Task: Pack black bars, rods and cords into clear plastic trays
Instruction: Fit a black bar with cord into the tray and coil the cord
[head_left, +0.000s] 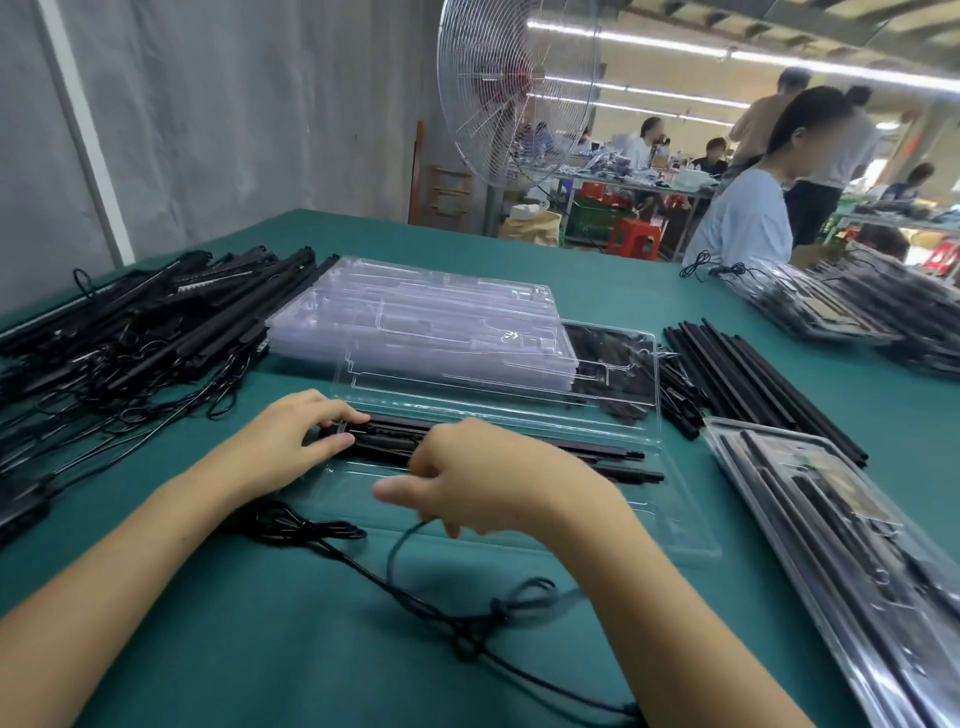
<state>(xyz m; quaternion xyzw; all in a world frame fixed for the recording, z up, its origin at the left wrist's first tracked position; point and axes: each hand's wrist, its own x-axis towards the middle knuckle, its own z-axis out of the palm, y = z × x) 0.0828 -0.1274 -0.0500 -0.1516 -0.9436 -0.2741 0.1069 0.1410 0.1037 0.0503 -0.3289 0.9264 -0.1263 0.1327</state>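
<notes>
Left hand (291, 441): bar (384, 432); right hand (483, 478): cord (395, 548)

Bars (498, 447) in tray (670, 525); pile (130, 332) left.

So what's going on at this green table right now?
A person is packing an open clear plastic tray. The left hand grips the end of a long black bar lying in the tray; the right hand, blurred, pinches a thin black cord that trails over the green table. A stack of empty trays sits behind.
</notes>
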